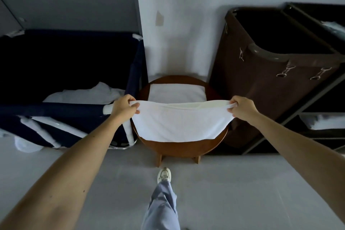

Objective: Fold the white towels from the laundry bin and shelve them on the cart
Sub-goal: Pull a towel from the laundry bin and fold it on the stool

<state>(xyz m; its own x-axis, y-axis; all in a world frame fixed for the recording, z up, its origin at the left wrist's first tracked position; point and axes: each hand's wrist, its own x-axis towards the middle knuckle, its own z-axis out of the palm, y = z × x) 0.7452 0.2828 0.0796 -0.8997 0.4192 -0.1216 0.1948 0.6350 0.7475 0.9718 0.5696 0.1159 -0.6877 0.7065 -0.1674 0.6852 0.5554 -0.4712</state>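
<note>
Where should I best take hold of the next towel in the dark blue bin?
Probably the raised fold at the top of the crumpled towel, reaching down from above, since the walls of the bin close off its sides.

Just the one view here: a wide-angle cam on the person's head, facing forward and tilted down. Both forearms come in from the bottom corners, and the left hand (pixel 124 107) and right hand (pixel 242 107) grip the white towel (pixel 179 125) mid-frame, at arm's reach. The round wooden table (pixel 179 148) sits dead centre, with the laundry bin (pixel 56 108) on the left, the brown cart (pixel 261 89) on the right, wall up top and a shoe (pixel 164 173) down low.
</note>
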